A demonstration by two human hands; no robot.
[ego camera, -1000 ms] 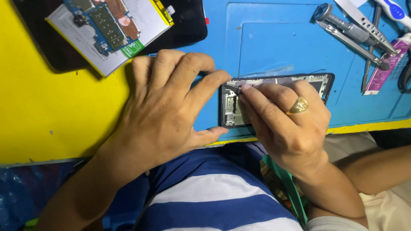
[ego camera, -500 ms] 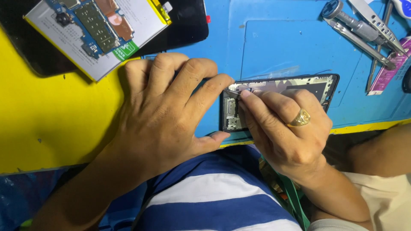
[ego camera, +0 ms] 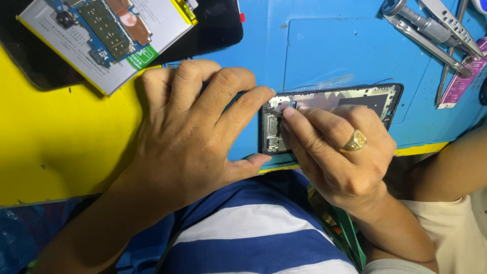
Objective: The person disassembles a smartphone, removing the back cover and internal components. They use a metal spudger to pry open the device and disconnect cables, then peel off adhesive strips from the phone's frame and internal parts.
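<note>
Nearest to us, at the worktop's near edge, our left hand (ego camera: 193,137) lies spread flat, palm down, fingertips pressed against the left end of the opened phone frame (ego camera: 355,101); it grasps nothing and seems to be there simply to pin the frame so it cannot slide. Our right hand (ego camera: 340,152), ring on one finger, curls over the frame from the near side with its fingers pinched together at the frame's top left corner, working on some small part there; whether a tiny piece or tool sits between the fingertips we cannot tell. The frame itself lies flat on the blue mat (ego camera: 329,56), long side parallel to the near edge, close enough that both wrists can rest. Further out, toward the far left corner, a second phone (ego camera: 106,35) lies face down with its board and battery exposed, set aside on the yellow surface (ego camera: 56,147). At the far right corner wait the screwdriver and tweezers (ego camera: 431,30), parked clear but within reach.
</note>
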